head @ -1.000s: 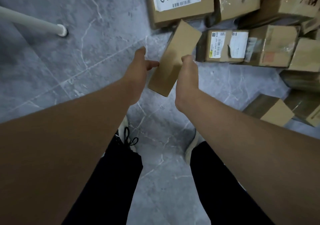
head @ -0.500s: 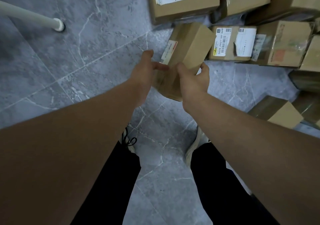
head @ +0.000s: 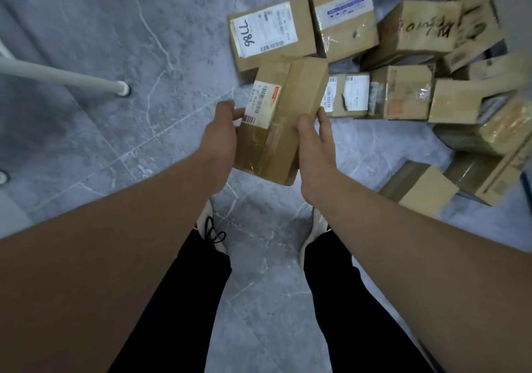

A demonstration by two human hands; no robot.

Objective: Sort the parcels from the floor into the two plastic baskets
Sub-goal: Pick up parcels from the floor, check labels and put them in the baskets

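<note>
Person standing, both arms held out. Cardboard parcel [head: 290, 131] is in the air above the grey tiled floor [head: 115, 27], between the two hands, tilted, long axis pointing away. White barcode label [head: 260, 103] on its upper left face. Left hand [head: 220, 133] clasps the near left edge, thumb by the label's corner; other fingers hidden underneath. Right hand [head: 315, 139] clasps the right side, thumb on top, fingers curled round the edge. Heap of other parcels [head: 403, 41] on floor beyond and to the right. White tube leg [head: 57, 75] stands at left
</note>
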